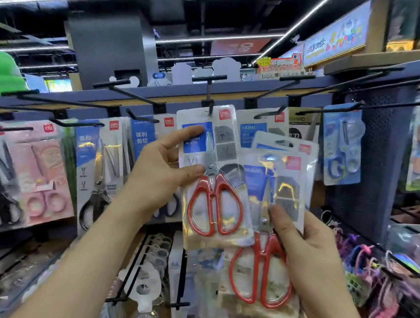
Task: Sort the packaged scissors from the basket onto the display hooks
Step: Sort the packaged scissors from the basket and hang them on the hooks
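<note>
Upper scissors pack (pixel 215 175): clear package with red-handled scissors, its top hole at the black display hook (pixel 209 90), the pack a little tilted.
Left hand (pixel 161 171): closed on the left edge of this pack, thumb on the front near the scissors pivot, index finger on the blue label.
Lower scissors pack (pixel 268 233): same kind, red handles, partly behind the first pack and lower, to the right.
Right hand (pixel 305 250): grips this pack from its right side, thumb pressed on the front.
Other hooks: a pink scissors pack (pixel 44 176) at left, a blue scissors pack (pixel 342 147) at right.
Basket: not visible.
</note>
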### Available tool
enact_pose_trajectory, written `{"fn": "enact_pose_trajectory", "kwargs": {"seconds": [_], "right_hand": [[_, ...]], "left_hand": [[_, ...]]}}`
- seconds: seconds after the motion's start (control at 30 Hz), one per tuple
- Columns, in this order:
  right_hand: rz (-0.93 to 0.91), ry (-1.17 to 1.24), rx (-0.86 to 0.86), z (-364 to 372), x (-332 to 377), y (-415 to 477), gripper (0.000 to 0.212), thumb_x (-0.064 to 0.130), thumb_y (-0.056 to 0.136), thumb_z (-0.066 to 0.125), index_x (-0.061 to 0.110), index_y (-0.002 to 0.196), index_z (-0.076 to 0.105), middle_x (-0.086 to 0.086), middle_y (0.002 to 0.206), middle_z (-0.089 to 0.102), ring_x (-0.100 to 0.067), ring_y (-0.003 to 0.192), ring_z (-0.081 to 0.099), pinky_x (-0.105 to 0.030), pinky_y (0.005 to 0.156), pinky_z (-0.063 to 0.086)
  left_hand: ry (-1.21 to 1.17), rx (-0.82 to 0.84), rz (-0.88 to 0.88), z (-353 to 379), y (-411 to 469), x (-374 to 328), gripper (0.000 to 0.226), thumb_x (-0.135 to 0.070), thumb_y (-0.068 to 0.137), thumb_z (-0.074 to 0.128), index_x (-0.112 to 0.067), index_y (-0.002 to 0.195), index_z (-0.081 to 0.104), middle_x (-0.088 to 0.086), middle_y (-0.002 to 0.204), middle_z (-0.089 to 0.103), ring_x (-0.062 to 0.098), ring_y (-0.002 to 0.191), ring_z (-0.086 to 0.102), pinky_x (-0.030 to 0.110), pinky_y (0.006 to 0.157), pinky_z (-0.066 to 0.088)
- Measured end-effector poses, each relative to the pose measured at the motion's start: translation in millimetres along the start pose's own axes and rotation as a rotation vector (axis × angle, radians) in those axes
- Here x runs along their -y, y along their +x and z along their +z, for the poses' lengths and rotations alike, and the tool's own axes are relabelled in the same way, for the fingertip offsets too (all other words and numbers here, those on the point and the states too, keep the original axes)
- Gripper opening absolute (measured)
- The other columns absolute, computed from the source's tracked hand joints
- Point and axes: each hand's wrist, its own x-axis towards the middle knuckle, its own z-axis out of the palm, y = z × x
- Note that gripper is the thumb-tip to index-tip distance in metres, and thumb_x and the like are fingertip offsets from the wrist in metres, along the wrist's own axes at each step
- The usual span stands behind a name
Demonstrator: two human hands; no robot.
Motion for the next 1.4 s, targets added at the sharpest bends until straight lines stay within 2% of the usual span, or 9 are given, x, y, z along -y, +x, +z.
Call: {"fn": "enact_pose_trajectory", "kwargs": {"seconds": [0.1, 0.3, 0.47, 0.6, 0.67, 0.8, 0.93, 1.1, 1.4], "right_hand": [[-0.043, -0.026, -0.144, -11, -2, 0, 0.018, 0.031, 0.090, 0.066, 0.020, 0.081, 0.076, 0.007, 0.081, 0.077, 0.003, 0.074, 0.066, -0.011, 0.068, 0.050], [-0.089, -0.005, -0.164, -18, -3, -7, 0.025, 0.032, 0.081, 0.061, 0.052, 0.083, 0.076, 0.021, 0.090, 0.076, 0.008, 0.083, 0.068, -0.007, 0.072, 0.050], [-0.046, 0.081, -0.131, -11, -2, -11, 0.020, 0.029, 0.082, 0.061, 0.028, 0.094, 0.077, 0.013, 0.096, 0.078, -0.001, 0.092, 0.072, -0.012, 0.074, 0.053], [-0.031, 0.098, -0.104, -7, 0, -15, 0.021, 0.026, 0.083, 0.060, 0.023, 0.099, 0.074, 0.011, 0.097, 0.078, -0.003, 0.092, 0.072, -0.012, 0.074, 0.052], [-0.028, 0.108, -0.084, -6, 2, -15, 0.021, 0.025, 0.084, 0.060, 0.023, 0.100, 0.074, 0.012, 0.095, 0.078, -0.001, 0.090, 0.072, -0.011, 0.072, 0.052], [-0.039, 0.099, -0.028, -1, 5, -17, 0.022, 0.025, 0.082, 0.060, 0.024, 0.100, 0.073, 0.015, 0.093, 0.077, 0.002, 0.088, 0.071, -0.009, 0.070, 0.051], [-0.026, 0.061, 0.009, 2, 4, -19, 0.021, 0.030, 0.081, 0.062, 0.027, 0.098, 0.074, 0.012, 0.094, 0.078, -0.004, 0.090, 0.073, -0.014, 0.071, 0.054], [0.007, 0.011, 0.056, 7, 4, -21, 0.020, 0.037, 0.082, 0.064, 0.031, 0.095, 0.077, 0.008, 0.095, 0.078, -0.010, 0.090, 0.074, -0.024, 0.074, 0.057], [0.023, 0.118, 0.185, 6, 24, -19, 0.010, 0.031, 0.068, 0.073, 0.022, 0.066, 0.078, 0.001, 0.069, 0.075, -0.003, 0.063, 0.071, -0.012, 0.056, 0.051]], "left_hand": [[0.118, -0.089, 0.040, -1, 11, 22, 0.062, 0.008, 0.081, 0.071, -0.038, 0.123, 0.063, -0.004, 0.116, 0.072, 0.022, 0.098, 0.072, 0.048, 0.088, 0.058], [0.429, -0.184, 0.099, 8, 38, 50, 0.064, -0.006, 0.085, 0.073, -0.037, 0.137, 0.052, -0.018, 0.136, 0.056, 0.000, 0.130, 0.047, 0.023, 0.110, 0.039], [0.695, -0.244, 0.088, 19, 52, 63, 0.060, -0.018, 0.089, 0.070, -0.037, 0.141, 0.048, 0.000, 0.138, 0.056, 0.019, 0.128, 0.050, 0.028, 0.105, 0.038], [0.888, -0.376, 0.204, 25, 32, 51, 0.052, -0.027, 0.088, 0.070, -0.031, 0.137, 0.053, 0.001, 0.126, 0.042, 0.017, 0.116, 0.041, 0.024, 0.097, 0.033], [0.733, -0.376, 0.288, 30, 18, 38, 0.039, -0.025, 0.091, 0.068, -0.030, 0.128, 0.060, -0.009, 0.114, 0.046, 0.007, 0.106, 0.045, 0.017, 0.091, 0.037], [0.178, -0.034, 0.205, 50, -5, 3, 0.022, -0.022, 0.091, 0.066, -0.036, 0.108, 0.063, -0.011, 0.090, 0.061, 0.001, 0.081, 0.060, 0.019, 0.069, 0.053], [0.082, 0.038, 0.048, 56, -9, -11, 0.019, -0.020, 0.083, 0.074, -0.028, 0.100, 0.069, 0.000, 0.093, 0.069, 0.015, 0.083, 0.069, 0.032, 0.069, 0.061], [-0.048, 0.129, -0.112, 55, -11, -17, 0.018, -0.014, 0.081, 0.073, -0.012, 0.099, 0.071, 0.000, 0.094, 0.077, 0.010, 0.085, 0.074, 0.021, 0.065, 0.058], [0.041, -0.040, 0.109, 41, -8, -38, 0.004, -0.021, 0.088, 0.068, -0.019, 0.092, 0.068, -0.006, 0.089, 0.075, 0.008, 0.080, 0.073, 0.019, 0.061, 0.056]]}}
